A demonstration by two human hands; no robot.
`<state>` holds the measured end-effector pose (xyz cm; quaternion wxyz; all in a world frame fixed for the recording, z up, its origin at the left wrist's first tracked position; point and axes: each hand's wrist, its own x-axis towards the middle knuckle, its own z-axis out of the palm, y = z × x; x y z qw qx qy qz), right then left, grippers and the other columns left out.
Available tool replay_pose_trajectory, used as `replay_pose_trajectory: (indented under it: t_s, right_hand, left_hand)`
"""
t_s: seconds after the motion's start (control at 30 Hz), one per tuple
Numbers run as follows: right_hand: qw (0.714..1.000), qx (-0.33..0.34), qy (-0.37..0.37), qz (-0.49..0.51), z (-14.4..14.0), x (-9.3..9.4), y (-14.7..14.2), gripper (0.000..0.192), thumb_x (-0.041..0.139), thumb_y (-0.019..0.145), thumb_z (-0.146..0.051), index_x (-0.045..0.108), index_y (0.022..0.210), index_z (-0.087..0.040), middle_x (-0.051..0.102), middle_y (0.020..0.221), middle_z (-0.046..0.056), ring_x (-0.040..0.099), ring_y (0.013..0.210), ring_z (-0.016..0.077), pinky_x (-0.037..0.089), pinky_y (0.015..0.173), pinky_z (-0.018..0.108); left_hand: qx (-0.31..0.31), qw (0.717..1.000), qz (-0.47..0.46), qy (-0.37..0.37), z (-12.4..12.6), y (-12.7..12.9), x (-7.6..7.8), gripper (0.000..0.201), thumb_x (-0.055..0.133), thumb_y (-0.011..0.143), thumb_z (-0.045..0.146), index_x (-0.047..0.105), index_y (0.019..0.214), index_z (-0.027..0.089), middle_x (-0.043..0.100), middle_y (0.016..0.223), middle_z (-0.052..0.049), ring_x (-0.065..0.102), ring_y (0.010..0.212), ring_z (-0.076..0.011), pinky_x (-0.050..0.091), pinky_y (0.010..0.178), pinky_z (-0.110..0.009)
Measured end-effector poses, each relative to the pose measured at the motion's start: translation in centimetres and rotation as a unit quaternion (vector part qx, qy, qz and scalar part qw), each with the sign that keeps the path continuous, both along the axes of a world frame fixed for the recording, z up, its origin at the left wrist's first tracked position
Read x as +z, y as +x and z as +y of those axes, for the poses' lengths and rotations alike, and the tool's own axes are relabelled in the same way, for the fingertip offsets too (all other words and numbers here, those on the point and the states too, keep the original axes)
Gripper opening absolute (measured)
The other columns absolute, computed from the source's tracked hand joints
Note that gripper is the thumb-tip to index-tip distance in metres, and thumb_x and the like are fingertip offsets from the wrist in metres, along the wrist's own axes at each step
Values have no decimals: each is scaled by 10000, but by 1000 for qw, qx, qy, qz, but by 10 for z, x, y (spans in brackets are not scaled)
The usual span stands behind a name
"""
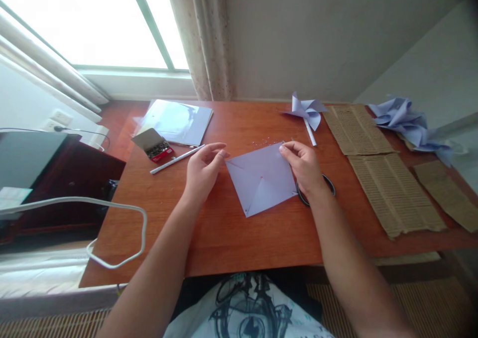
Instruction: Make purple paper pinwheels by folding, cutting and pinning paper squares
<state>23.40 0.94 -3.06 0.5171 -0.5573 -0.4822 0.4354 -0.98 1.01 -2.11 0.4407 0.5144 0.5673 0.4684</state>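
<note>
While both hands pinch a pale sheet (261, 178), bare table (224, 233) lies open toward the near edge.

Between the sheet and the near edge the wood is free, and more bare wood runs left toward the white cable (123, 228) that loops over the corner. The sheet lies flat mid-table, square, creased along its diagonals. The left hand (203, 171) grips its left corner between thumb and fingertips; the right hand (304, 166) holds the far right corner the same way, resting over dark scissors (328, 183) (mostly hidden). To the right lie ribbed cardboard strips (388, 188), close to the right edge, with crumpled pale paper (411, 124) beyond. Farther off stands a folded pinwheel (308, 111); far left, a glossy pad (179, 121), an open pin box (155, 144) and a white stick (175, 160).
</note>
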Motion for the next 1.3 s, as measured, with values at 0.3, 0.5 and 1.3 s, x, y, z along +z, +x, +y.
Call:
replay_pose_trajectory:
  t_s: [0.3,0.5,1.3]
  right_hand:
    - [990,-5,44,-130,-5,-1,2,223,665,858,-412,689,802,-199,686,735,15,629,694,187,473,638,307]
    - [984,13,56,-168,-7,-1,1,200,647,874,-386,701,844,-196,730,795,42,677,735,210,507,676,334]
    - [975,6,73,-209,-11,2,-2,165,634,886,-340,713,832,-205,739,774,33,681,715,206,518,656,320]
  left_hand:
    - [95,811,577,-3,5,-80,38,293,577,886,429,772,1008,248,755,935,-117,681,916,-343,468,762,-406]
    - [63,760,645,-42,4,-98,37,413,532,900,513,787,1104,262,757,1052,-156,685,883,-382,461,679,-425]
    - [37,744,667,-10,1,-91,29,385,458,954,454,764,1049,240,742,1093,-115,676,889,-330,396,679,-374]
